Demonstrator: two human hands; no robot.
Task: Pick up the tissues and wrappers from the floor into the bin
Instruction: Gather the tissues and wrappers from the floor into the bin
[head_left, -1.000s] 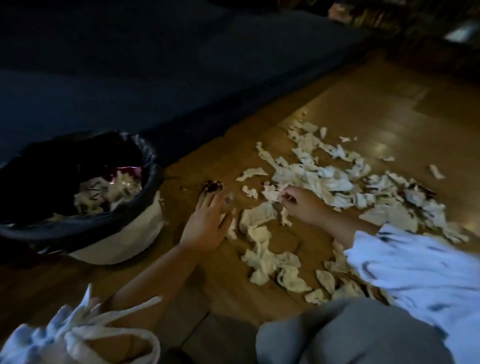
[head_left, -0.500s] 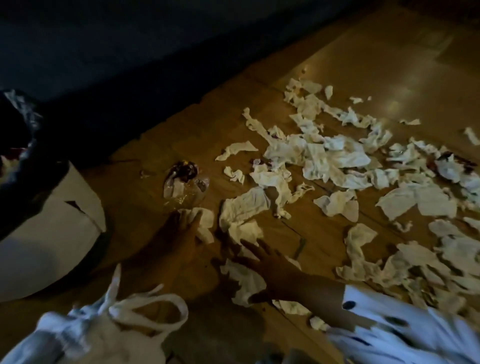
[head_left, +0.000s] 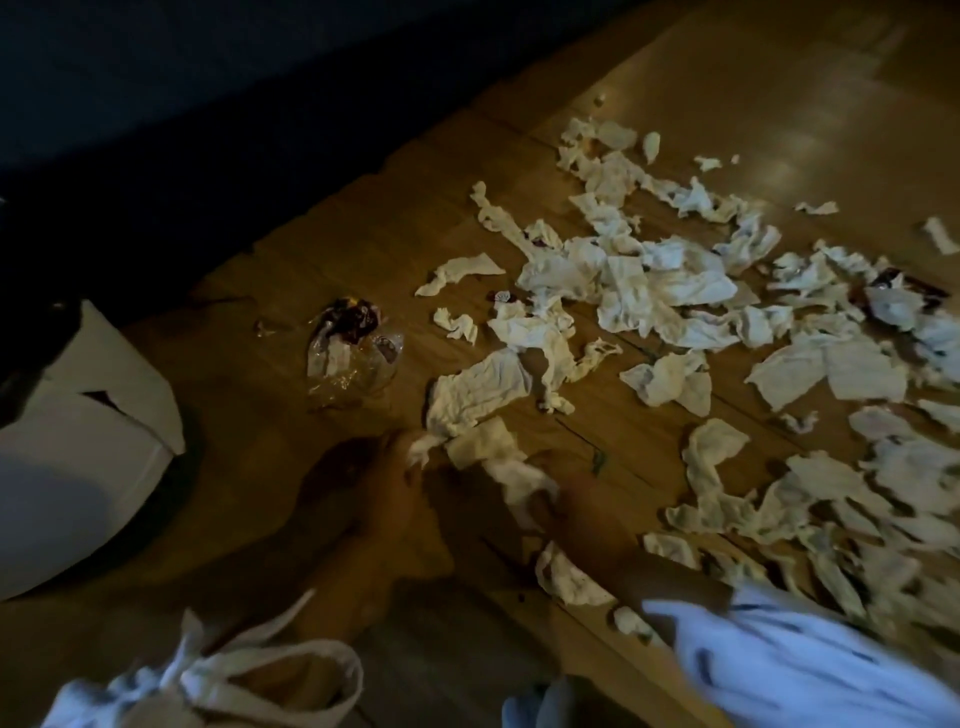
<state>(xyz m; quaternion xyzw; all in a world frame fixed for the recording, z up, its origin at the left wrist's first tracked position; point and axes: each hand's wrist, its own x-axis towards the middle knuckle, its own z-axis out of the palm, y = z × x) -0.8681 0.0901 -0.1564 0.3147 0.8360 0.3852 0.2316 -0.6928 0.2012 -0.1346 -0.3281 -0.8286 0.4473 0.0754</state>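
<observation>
Many crumpled white tissues (head_left: 649, 291) lie scattered over the wooden floor from the centre to the right. A clear plastic wrapper (head_left: 353, 348) with dark print lies apart on the left of them. The bin (head_left: 88, 431), white-walled with a black liner, stands at the left edge, mostly cut off. My left hand (head_left: 374, 478) is low in shadow, its fingertips closed on a small tissue piece (head_left: 422, 448). My right hand (head_left: 576, 506) is beside it, fingers curled on a crumpled tissue (head_left: 514, 480). Both hands are dark and blurred.
A dark sofa or mattress edge (head_left: 208, 156) runs along the far side of the floor. A white cloth bag with handles (head_left: 234, 680) lies at the bottom left. My white patterned sleeve (head_left: 805, 660) covers the bottom right. Bare floor (head_left: 260, 519) lies between bin and hands.
The view swung right, pushing the bin almost out of sight. Both hands drew back toward me from the farther tissues and came together on the nearest tissues.
</observation>
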